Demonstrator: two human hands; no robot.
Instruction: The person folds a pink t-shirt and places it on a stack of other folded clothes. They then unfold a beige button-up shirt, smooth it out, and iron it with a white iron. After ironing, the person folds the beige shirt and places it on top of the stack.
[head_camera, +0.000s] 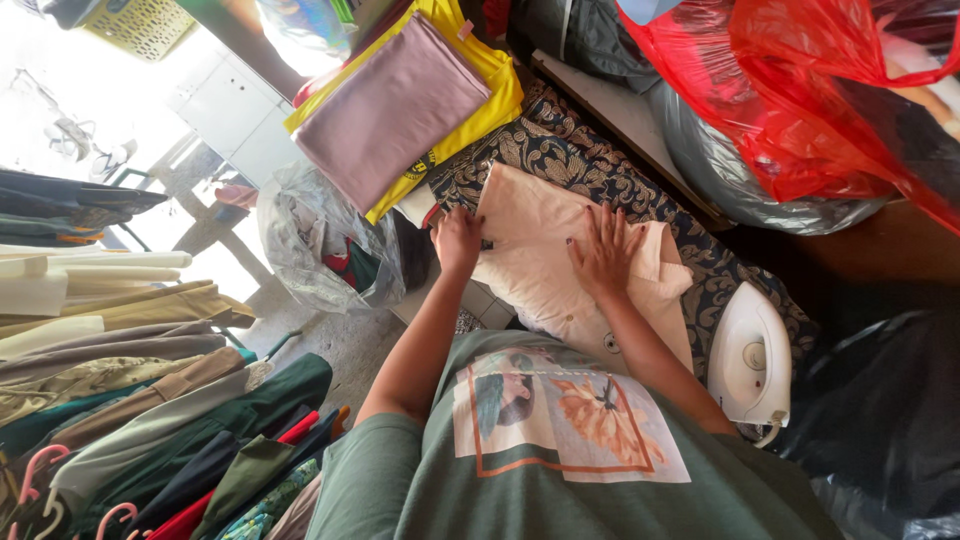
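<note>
A cream garment (535, 255) lies spread on a patterned dark ironing surface (560, 155) in front of me. My left hand (457, 240) grips the garment's left edge with fingers curled. My right hand (604, 252) presses flat on the cloth near its middle, fingers spread. A white iron (750, 360) stands on the surface to the right of my right forearm, apart from the garment.
A folded mauve cloth (390, 105) on a yellow one (490, 95) lies beyond the garment. Red plastic bag (800, 90) and grey bags sit at the right. A clear bag of clothes (310, 240) stands left. Hung garments (120, 380) fill the lower left.
</note>
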